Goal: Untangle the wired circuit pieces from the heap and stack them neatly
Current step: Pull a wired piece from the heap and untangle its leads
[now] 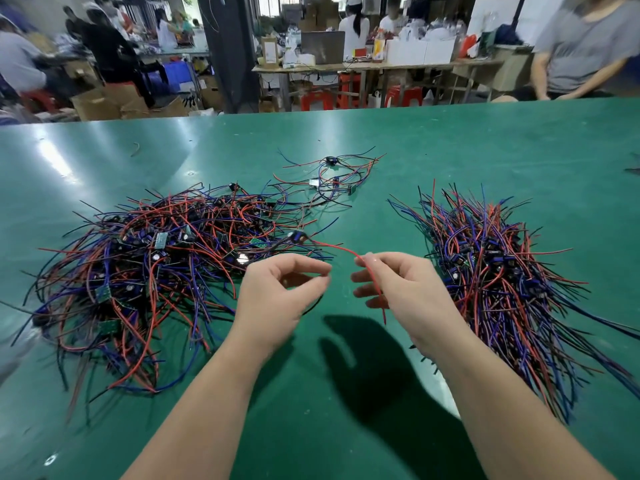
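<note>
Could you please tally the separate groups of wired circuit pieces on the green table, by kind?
Tangled heap: 1
Neat stack: 1
Small loose cluster: 1
Single piece, held by the left hand and right hand: 1
Total: 4

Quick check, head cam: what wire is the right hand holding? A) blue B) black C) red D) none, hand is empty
C: the right hand has its fingers curled round a red wire, which leads to a small circuit piece beside the tangled heap.
</note>
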